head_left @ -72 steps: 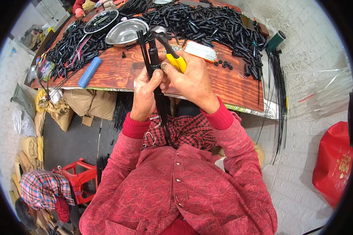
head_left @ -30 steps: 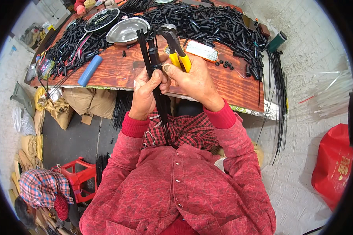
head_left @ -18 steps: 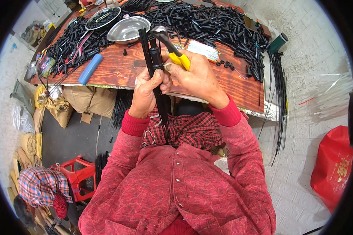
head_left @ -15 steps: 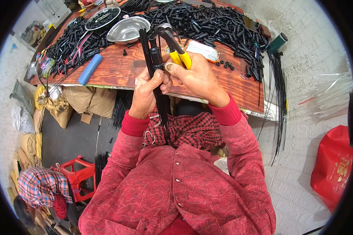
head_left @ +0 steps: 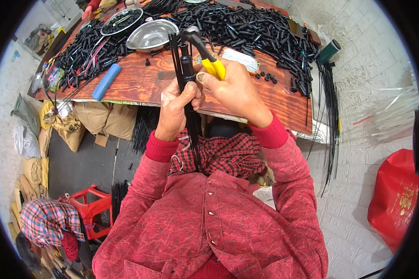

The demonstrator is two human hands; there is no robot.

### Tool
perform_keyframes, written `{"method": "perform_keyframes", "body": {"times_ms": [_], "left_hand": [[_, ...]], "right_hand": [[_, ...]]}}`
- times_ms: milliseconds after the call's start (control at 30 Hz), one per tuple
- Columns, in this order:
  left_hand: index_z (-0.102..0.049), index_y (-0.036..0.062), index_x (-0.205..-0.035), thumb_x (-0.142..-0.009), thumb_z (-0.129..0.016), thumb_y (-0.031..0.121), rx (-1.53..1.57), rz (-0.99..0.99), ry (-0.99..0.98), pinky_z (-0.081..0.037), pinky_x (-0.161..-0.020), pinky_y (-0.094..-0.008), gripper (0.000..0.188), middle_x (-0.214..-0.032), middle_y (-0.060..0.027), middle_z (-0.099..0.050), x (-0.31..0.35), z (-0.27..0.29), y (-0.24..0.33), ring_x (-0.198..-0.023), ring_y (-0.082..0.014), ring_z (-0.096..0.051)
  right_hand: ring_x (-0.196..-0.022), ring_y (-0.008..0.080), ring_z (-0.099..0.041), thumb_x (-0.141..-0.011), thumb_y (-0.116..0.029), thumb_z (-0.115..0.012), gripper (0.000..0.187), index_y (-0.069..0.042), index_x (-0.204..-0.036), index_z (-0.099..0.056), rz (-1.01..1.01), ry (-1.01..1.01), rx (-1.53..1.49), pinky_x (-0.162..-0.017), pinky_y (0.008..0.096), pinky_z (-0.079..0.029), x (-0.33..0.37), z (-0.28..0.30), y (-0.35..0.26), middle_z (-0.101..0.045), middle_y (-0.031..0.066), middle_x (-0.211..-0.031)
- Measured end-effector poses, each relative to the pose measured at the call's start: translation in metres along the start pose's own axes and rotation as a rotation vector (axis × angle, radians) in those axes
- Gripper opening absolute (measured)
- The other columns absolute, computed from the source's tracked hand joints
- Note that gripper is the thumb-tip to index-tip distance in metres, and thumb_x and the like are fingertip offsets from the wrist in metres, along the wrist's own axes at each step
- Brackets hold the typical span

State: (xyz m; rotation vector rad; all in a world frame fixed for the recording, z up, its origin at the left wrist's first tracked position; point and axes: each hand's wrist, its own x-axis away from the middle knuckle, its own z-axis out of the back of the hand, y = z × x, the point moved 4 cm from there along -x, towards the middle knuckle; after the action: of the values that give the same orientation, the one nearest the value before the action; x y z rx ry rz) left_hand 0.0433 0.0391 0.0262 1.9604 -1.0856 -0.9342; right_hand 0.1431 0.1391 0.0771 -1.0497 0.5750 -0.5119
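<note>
Tube point(head_left: 186, 63), black and slim, stands roughly upright between the two hands, over the near edge of the table point(head_left: 142, 86). A wide heap point(head_left: 246, 28) of similar black parts covers the far side of the table, and a steel bowl point(head_left: 151, 36) sits at its near edge, left of the hands. The left hand point(head_left: 174, 109) is curled firmly round the tube's lower part, thumb in front, and holds black strips point(head_left: 176, 58) against its left side. The right hand point(head_left: 235, 90) is mostly closed, with pliers point(head_left: 202, 49) in the palm; its thumb and finger are at the tube's right side, but whether they touch it I cannot tell. A blue roll point(head_left: 106, 82) lies left on the table; white strips point(head_left: 241, 58) lie just beyond the right hand. Small black pieces point(head_left: 268, 77) lie farther right. The tube looks light, stiff and rather smooth, so it may slip or turn if held loosely; it seems hardly fragile. The low grip round the body suits it, while the long strips should bend easily and are best held bunched.
</note>
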Motion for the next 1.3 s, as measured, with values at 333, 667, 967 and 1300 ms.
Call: {"method": "perform_keyframes", "body": {"times_ms": [333,667,967,1300], "left_hand": [[-0.055,0.0015,-0.131,-0.096,-0.064,0.026,-0.011,-0.005,0.029,-0.038,-0.057,-0.0223,0.044,-0.075,0.0009,-0.053,-0.002,0.003,0.000,-0.064,-0.0078,-0.047],[-0.053,-0.0004,-0.133,-0.097,-0.062,0.025,0.030,0.023,0.010,-0.037,-0.058,-0.0218,0.046,-0.077,0.0007,-0.052,-0.001,-0.001,0.002,-0.066,-0.0081,-0.046],[-0.053,-0.0004,-0.134,-0.096,-0.063,0.026,-0.001,0.003,0.023,-0.037,-0.058,-0.0219,0.047,-0.076,0.0003,-0.052,-0.003,0.000,0.000,-0.065,-0.0082,-0.046],[-0.050,-0.0007,-0.136,-0.098,-0.060,0.026,0.012,0.034,-0.011,-0.037,-0.057,-0.0224,0.048,-0.075,0.0000,-0.051,-0.003,0.002,-0.002,-0.064,-0.0081,-0.045]], "right_hand": [[-0.060,0.0053,-0.052,-0.095,-0.015,-0.063,0.024,0.002,-0.110,-0.067,-0.138,-0.127,-0.431,-0.054,0.0233,-0.043,0.004,-0.010,0.011,-0.060,-0.0021,-0.073],[-0.058,0.0040,-0.046,-0.096,-0.025,-0.064,0.022,-0.008,-0.082,-0.059,-0.178,-0.208,-0.677,-0.055,0.0199,-0.038,0.005,-0.009,0.016,-0.052,-0.0043,-0.068],[-0.058,0.0045,-0.049,-0.097,-0.015,-0.061,0.016,0.000,-0.096,-0.064,-0.046,-0.030,-0.444,-0.052,0.0212,-0.040,0.005,-0.012,0.012,-0.056,-0.0020,-0.070],[-0.058,0.0054,-0.049,-0.098,-0.018,-0.059,0.018,-0.001,-0.097,-0.063,-0.048,-0.078,-0.395,-0.052,0.0215,-0.040,0.006,-0.003,0.005,-0.055,-0.0025,-0.069]]}}
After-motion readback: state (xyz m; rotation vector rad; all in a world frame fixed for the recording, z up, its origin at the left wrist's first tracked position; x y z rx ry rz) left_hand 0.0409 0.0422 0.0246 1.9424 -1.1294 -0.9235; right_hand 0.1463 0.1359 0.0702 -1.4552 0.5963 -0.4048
